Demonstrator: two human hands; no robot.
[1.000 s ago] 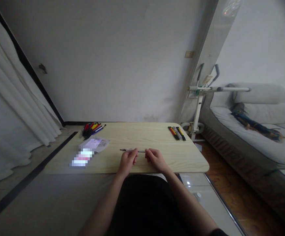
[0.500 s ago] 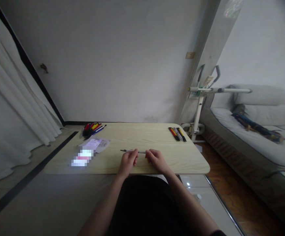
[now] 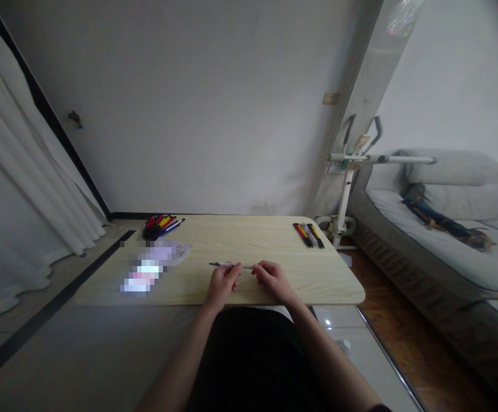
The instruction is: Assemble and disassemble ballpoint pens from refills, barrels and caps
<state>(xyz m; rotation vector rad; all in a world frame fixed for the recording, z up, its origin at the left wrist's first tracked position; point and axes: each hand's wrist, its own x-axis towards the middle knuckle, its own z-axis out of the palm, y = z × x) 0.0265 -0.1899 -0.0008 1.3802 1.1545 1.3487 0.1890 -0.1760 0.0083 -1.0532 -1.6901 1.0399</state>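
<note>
A slim pen (image 3: pixel 222 264) with a dark tip pointing left lies level between my hands, over the front half of the pale wooden table (image 3: pixel 231 234). My left hand (image 3: pixel 224 281) pinches its barrel near the middle. At the pen's right end, my right hand (image 3: pixel 270 278) has its thumb and forefinger closed on it; the curled fingers partly hide that end. Back left lies a heap of red, yellow, blue and black pens (image 3: pixel 158 226). A neat row of several pens (image 3: pixel 309 235), yellow, red, grey and black, sits at the back right.
On the left of the table a blurred bright phone-like thing (image 3: pixel 143 276) lies by a clear plastic bag (image 3: pixel 178 253). A white exercise machine (image 3: pixel 345 194) and a grey sofa (image 3: pixel 446 212) stand to the right. White curtains (image 3: pixel 30 154) hang at left.
Both hands stay at the pen in nearly the same place. The fingers of my right hand have shifted slightly at its right end. The whole view has moved a little.
</note>
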